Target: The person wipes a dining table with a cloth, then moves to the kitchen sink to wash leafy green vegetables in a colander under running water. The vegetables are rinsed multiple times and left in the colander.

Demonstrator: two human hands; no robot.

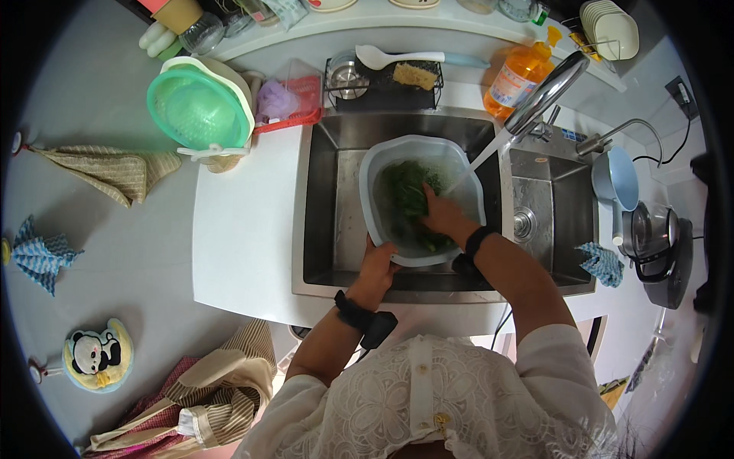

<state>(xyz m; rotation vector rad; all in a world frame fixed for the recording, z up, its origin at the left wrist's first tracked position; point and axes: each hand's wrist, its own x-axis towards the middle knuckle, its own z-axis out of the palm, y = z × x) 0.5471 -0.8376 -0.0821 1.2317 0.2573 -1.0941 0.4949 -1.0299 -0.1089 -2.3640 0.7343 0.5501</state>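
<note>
A pale grey-blue plastic basin [367, 189] stands in the large steel sink basin [321, 201], holding water and dark green leafy vegetables [406, 186]. My left hand [378, 264] grips the basin's lower left rim. Inside the basin, my right hand [442, 213] is on the leaves; its fingertips are partly hidden among them, so its hold is unclear. Water runs from the chrome faucet [533, 94] into the basin's right side, close to my right hand.
Behind the sink stand a wire caddy [384, 100] with a sponge and brush, and an orange soap bottle [513, 83]. Green and white colanders [198, 109] hang at left. At right are a smaller sink [530, 198], a blue ladle-like pot [616, 178] and a glass kettle [648, 229].
</note>
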